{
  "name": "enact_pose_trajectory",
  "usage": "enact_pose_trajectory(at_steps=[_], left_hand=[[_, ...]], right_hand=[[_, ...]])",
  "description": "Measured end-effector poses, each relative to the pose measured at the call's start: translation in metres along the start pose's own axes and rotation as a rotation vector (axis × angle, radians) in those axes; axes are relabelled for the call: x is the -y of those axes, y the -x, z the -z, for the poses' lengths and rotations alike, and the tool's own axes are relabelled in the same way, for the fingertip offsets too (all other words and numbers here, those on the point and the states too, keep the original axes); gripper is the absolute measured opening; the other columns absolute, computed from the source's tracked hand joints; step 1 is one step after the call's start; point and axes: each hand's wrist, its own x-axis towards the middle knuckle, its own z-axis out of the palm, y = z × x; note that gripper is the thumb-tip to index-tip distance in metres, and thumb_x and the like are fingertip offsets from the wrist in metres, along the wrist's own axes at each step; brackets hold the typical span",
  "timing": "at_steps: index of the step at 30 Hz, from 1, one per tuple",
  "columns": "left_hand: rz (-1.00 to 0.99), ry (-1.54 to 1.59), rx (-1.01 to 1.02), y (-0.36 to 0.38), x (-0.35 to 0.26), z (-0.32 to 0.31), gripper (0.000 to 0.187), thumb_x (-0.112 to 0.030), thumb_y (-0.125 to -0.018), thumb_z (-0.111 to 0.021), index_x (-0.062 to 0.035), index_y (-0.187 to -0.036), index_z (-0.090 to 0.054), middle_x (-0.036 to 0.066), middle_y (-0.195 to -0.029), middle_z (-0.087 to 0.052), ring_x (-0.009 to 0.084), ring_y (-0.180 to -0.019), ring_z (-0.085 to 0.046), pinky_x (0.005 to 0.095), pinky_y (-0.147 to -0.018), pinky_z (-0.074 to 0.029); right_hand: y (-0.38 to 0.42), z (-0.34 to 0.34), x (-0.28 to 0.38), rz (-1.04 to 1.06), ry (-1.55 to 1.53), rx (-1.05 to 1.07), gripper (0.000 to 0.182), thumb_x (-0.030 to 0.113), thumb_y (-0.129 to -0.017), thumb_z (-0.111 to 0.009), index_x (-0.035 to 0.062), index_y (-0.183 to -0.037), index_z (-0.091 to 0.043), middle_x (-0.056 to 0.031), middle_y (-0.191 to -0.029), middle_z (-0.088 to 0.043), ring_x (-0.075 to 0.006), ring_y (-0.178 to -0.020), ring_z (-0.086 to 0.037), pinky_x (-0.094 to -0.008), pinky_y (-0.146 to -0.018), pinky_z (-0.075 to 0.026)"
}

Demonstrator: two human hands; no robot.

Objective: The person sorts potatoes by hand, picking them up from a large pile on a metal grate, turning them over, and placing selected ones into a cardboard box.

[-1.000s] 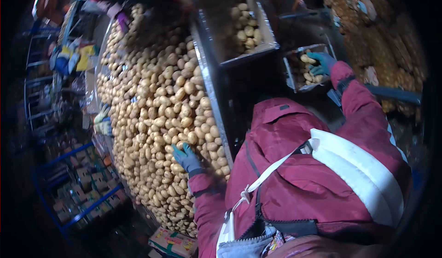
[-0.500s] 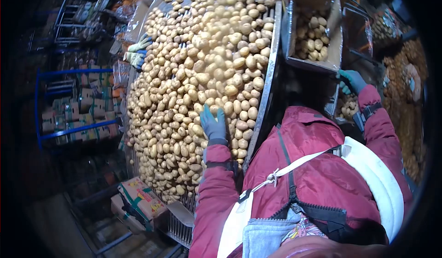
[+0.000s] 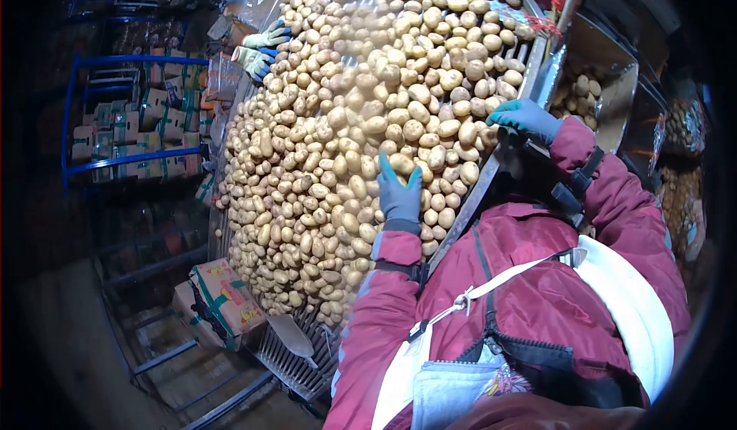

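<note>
A thick layer of potatoes (image 3: pixel 307 188) covers the slatted sorting table in front of me. My left hand (image 3: pixel 401 200), in a grey-and-teal glove, rests low over the potatoes near the table's right side. Its fingers are spread, with a potato (image 3: pixel 399 163) by the tips; I see no firm grip. My right hand (image 3: pixel 533 119), gloved alike, reaches over the table's metal rim (image 3: pixel 491 165). Its fingers are stretched out, the tips beside potatoes at the edge, and nothing shows in it.
At right stands a cardboard box (image 3: pixel 614 107) with potatoes inside. Another worker's gloved hands (image 3: pixel 261 48) are at the table's far left edge. A printed carton (image 3: pixel 223 296) sits at lower left, and a blue rack (image 3: pixel 138 157) holds boxes further left.
My right hand has moved from beside the boxes up and left to the table's rim. My view has shifted; my left hand stays over the potatoes with its fingers apart.
</note>
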Motion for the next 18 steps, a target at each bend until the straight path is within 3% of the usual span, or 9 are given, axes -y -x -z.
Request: enact_pose_trajectory(at_steps=[1, 2, 4, 9, 11, 13, 15, 17, 18], left_hand=[[0.134, 0.048, 0.127, -0.008, -0.022, 0.007, 0.096, -0.039, -0.086, -0.08, -0.0138, -0.161, -0.027, 0.028, -0.132, -0.053, 0.0465, -0.118, -0.058, 0.0509, -0.098, -0.05], [0.144, 0.049, 0.125, -0.02, -0.02, -0.003, 0.096, -0.039, -0.086, -0.08, -0.0138, -0.161, -0.027, 0.028, -0.132, -0.053, 0.0465, -0.118, -0.058, 0.0509, -0.098, -0.05], [-0.219, -0.244, 0.006, -0.043, -0.015, -0.025, 0.087, -0.037, -0.086, -0.079, -0.0125, -0.158, -0.036, 0.024, -0.133, -0.052, 0.0427, -0.118, -0.057, 0.0502, -0.098, -0.05], [-0.387, -0.193, 0.12, -0.086, -0.067, -0.037, 0.065, -0.04, -0.092, -0.07, -0.012, -0.148, -0.05, 0.023, -0.119, -0.065, 0.0413, -0.101, -0.067, 0.0498, -0.088, -0.054], [-0.523, -0.05, 0.023, -0.101, -0.073, -0.04, 0.058, -0.039, -0.093, -0.07, -0.0096, -0.141, -0.057, 0.022, -0.118, -0.066, 0.0407, -0.103, -0.066, 0.0494, -0.088, -0.054], [-0.477, -0.188, 0.031, -0.123, -0.077, -0.036, 0.051, -0.036, -0.094, -0.069, -0.0079, -0.135, -0.061, 0.022, -0.116, -0.067, 0.0398, -0.105, -0.066, 0.0475, -0.091, -0.053], [-0.594, -0.249, -0.122, -0.157, -0.063, -0.035, 0.05, -0.031, -0.092, -0.071, -0.0059, -0.133, -0.061, 0.022, -0.117, -0.066, 0.04, -0.106, -0.064, 0.0466, -0.092, -0.053], [-0.212, -0.014, -0.01, -0.184, -0.084, -0.018, 0.05, -0.03, -0.09, -0.072, -0.0065, -0.133, -0.061, 0.022, -0.119, -0.064, 0.0402, -0.11, -0.062, 0.0469, -0.096, -0.051], [-0.221, -0.01, -0.005, -0.197, -0.084, -0.02, 0.05, -0.03, -0.09, -0.072, -0.0065, -0.133, -0.061, 0.022, -0.119, -0.064, 0.0402, -0.11, -0.062, 0.0469, -0.096, -0.051]], right_hand=[[-0.008, -0.002, 0.007, -0.073, -0.106, 0.031, 0.031, 0.029, -0.097, -0.069, 0.0019, -0.109, -0.077, -0.0059, -0.094, -0.075, -0.0127, -0.079, -0.069, -0.0276, -0.072, -0.054], [-0.017, -0.002, 0.01, -0.042, -0.112, 0.05, 0.032, 0.03, -0.097, -0.069, 0.0015, -0.11, -0.076, -0.0061, -0.093, -0.075, -0.0126, -0.077, -0.069, -0.0275, -0.07, -0.054], [-0.036, 0.0, 0.008, 0.034, -0.043, 0.038, 0.032, 0.031, -0.096, -0.07, 0.0027, -0.11, -0.075, -0.0054, -0.09, -0.075, -0.0119, -0.074, -0.069, -0.0277, -0.064, -0.055], [-0.068, 0.017, 0.024, -0.042, -0.019, 0.046, 0.032, 0.034, -0.094, -0.072, 0.0063, -0.109, -0.077, -0.0042, -0.09, -0.075, -0.011, -0.075, -0.069, -0.027, -0.065, -0.055], [-0.062, 0.015, 0.042, -0.055, -0.083, 0.018, 0.032, 0.033, -0.094, -0.072, 0.006, -0.11, -0.078, -0.0033, -0.094, -0.076, -0.0101, -0.079, -0.068, -0.0256, -0.069, -0.054], [-0.064, 0.022, 0.043, -0.05, -0.056, 0.024, 0.031, 0.031, -0.094, -0.072, 0.0057, -0.111, -0.078, -0.0024, -0.096, -0.077, -0.0094, -0.082, -0.068, -0.0257, -0.072, -0.055], [-0.065, 0.028, 0.035, -0.005, -0.097, 0.04, 0.028, 0.027, -0.096, -0.071, 0.0043, -0.111, -0.077, -0.0026, -0.099, -0.075, -0.0101, -0.08, -0.069, -0.029, -0.07, -0.057], [-0.059, 0.029, 0.039, -0.141, -0.249, 0.047, 0.028, 0.026, -0.097, -0.071, 0.0029, -0.113, -0.075, -0.0046, -0.099, -0.075, -0.0131, -0.077, -0.07, -0.03, -0.063, -0.059], [-0.056, 0.028, 0.038, -0.143, -0.28, 0.054, 0.03, 0.026, -0.097, -0.07, 0.002, -0.115, -0.073, -0.006, -0.098, -0.074, -0.0158, -0.074, -0.072, -0.0306, -0.058, -0.059]])
